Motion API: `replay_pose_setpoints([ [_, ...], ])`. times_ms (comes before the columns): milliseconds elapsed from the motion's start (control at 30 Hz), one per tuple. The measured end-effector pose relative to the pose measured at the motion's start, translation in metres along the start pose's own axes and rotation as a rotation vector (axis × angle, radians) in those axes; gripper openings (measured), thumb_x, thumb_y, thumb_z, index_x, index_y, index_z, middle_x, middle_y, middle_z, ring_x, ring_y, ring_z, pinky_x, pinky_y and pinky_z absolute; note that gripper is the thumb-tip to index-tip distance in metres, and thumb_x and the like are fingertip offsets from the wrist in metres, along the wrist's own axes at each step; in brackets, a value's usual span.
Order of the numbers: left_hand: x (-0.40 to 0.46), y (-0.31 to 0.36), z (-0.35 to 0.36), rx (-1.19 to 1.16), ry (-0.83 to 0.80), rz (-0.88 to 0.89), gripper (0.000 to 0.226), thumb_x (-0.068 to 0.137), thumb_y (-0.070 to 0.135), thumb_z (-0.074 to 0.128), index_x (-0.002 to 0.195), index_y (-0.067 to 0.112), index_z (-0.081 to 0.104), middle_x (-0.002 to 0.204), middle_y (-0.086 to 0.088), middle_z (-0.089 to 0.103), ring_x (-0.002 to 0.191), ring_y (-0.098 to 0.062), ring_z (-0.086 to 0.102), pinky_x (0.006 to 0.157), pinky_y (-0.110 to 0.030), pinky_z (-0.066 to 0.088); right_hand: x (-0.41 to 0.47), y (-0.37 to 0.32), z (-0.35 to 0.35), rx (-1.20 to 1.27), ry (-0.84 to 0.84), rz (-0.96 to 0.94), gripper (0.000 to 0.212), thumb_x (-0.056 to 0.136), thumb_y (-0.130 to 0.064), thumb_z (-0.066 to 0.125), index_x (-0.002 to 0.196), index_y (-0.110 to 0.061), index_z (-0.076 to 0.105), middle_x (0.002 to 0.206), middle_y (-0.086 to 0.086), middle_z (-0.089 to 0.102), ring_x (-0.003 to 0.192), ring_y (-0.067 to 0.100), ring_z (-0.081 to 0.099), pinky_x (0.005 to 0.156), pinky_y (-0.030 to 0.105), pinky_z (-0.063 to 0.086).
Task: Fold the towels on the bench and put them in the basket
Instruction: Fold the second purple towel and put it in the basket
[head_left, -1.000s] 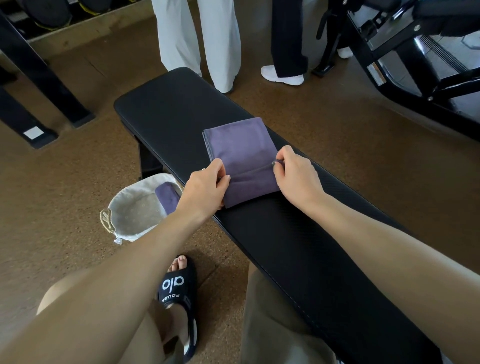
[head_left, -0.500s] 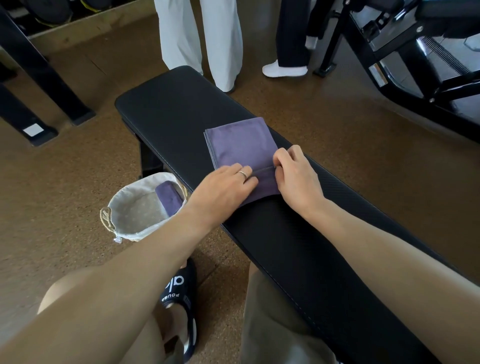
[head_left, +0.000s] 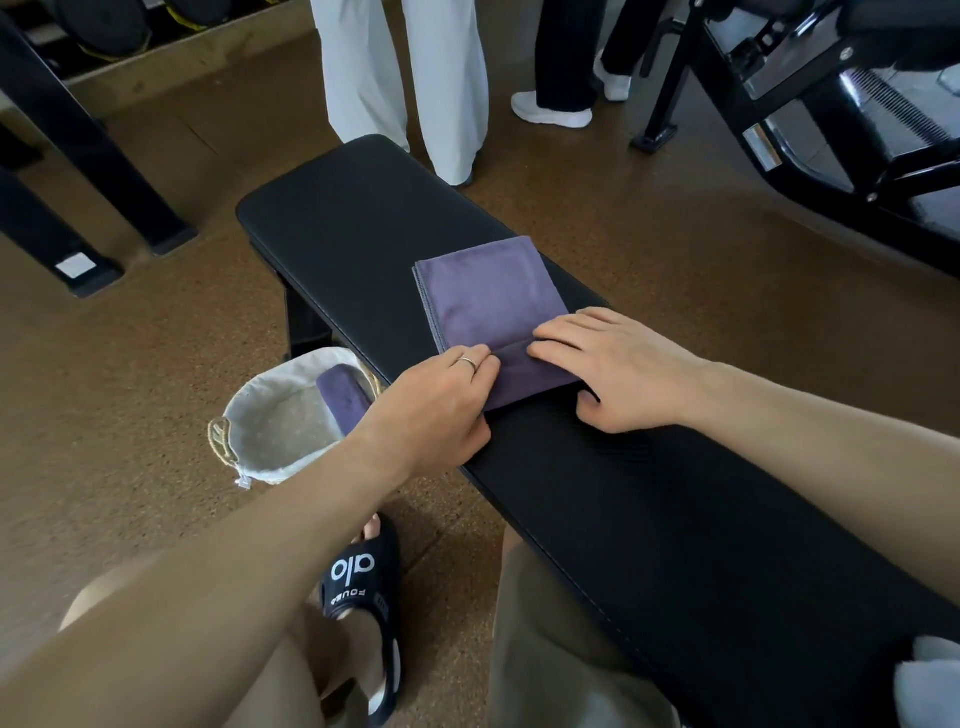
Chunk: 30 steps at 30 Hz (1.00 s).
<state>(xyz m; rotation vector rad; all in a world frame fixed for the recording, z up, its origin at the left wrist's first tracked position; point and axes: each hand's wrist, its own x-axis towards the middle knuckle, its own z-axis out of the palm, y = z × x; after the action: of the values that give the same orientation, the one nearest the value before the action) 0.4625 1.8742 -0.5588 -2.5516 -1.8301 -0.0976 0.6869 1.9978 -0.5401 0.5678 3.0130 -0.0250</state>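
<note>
The soft, light towel (head_left: 483, 296) is pressed flat on the tabletop (head_left: 353, 218) at frame centre by both hands, fingers (head_left: 561, 343) unclenched; it is probably best gripped at its folded edges.

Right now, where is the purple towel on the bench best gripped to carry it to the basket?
Pinch the near folded end of the towel, coming from the person's side. There the layers double over, both hands already rest there, and the far half lies flat on the bench.

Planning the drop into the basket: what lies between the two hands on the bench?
Head view: only the purple towel's near folded flap separates left hand from right hand.
</note>
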Motion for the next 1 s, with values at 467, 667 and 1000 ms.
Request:
replay_pose_setpoints([
  [467,0.003,-0.012,-0.006,-0.252,0.080,-0.163,0.019,0.081,0.014,0.059,0.098,0.010,0.052,0.094,-0.005,0.056,0.080,-0.033,0.060,0.063,-0.047,0.051,0.024,0.012,-0.011,0.523,0.176,0.282,0.017,0.089,-0.010,0.066,0.102,-0.018,0.073,0.097,-0.005,0.067,0.088,0.010,0.064,0.079,0.028,0.055],
  [667,0.005,-0.020,-0.021,-0.659,0.100,-0.299,0.010,0.094,0.027,0.068,0.097,0.022,0.060,0.087,0.006,0.064,0.080,-0.014,0.061,0.073,-0.034,0.050,0.014,0.015,-0.030,0.732,0.026,0.478,0.027,0.096,-0.011,0.057,0.119,-0.023,0.066,0.106,-0.004,0.068,0.096,0.010,0.063,0.084,0.023,0.050],
  [1000,0.010,-0.024,-0.017,-1.039,0.109,-0.636,0.015,0.101,0.030,0.061,0.104,0.017,0.058,0.100,-0.005,0.069,0.092,-0.019,0.071,0.076,-0.039,0.063,0.016,0.016,-0.016,0.906,0.160,0.628,0.032,0.095,-0.032,0.070,0.124,-0.022,0.060,0.111,-0.003,0.068,0.102,0.012,0.066,0.090,0.036,0.056],
])
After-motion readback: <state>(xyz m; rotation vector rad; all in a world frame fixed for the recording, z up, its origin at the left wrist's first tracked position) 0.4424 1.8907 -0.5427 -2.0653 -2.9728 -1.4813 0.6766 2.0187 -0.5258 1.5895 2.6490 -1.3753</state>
